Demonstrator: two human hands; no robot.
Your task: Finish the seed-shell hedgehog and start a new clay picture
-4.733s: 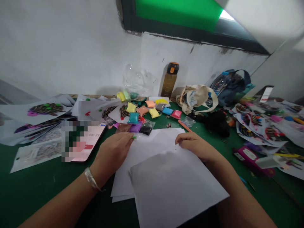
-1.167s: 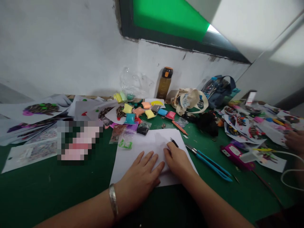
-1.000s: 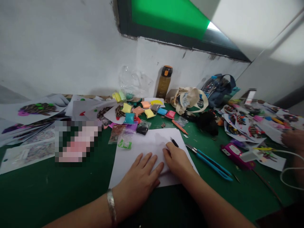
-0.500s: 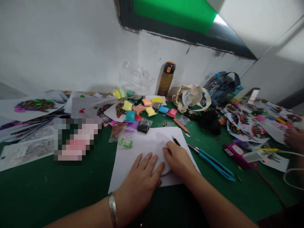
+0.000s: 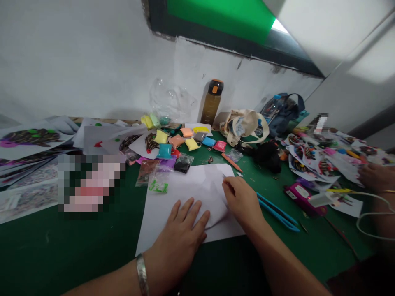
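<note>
A white sheet of paper [image 5: 182, 191] lies on the green table [image 5: 70, 246] in front of me. My left hand [image 5: 180, 232], with a silver bangle on the wrist, lies flat on the sheet's near part, fingers spread and open. A smaller curved piece of white paper [image 5: 216, 205] sits between my hands. My right hand [image 5: 242, 199] rests on the sheet's right side, fingers closed round a dark pen whose tip [image 5: 223, 176] just shows past the knuckles.
Blue scissors [image 5: 277, 209] lie right of the sheet. Several coloured clay packets [image 5: 173, 142], a small bag with green bits [image 5: 159, 183], a brown bottle [image 5: 211, 102] and bags [image 5: 247, 125] stand behind. Printed sheets cover both sides. Another person's hand [image 5: 375, 176] is far right by a white cable [image 5: 370, 205].
My right hand has slid a little to the right across the sheet with the pen. My left hand stays flat on the paper. Earlier, loose sheets were stacked here.
</note>
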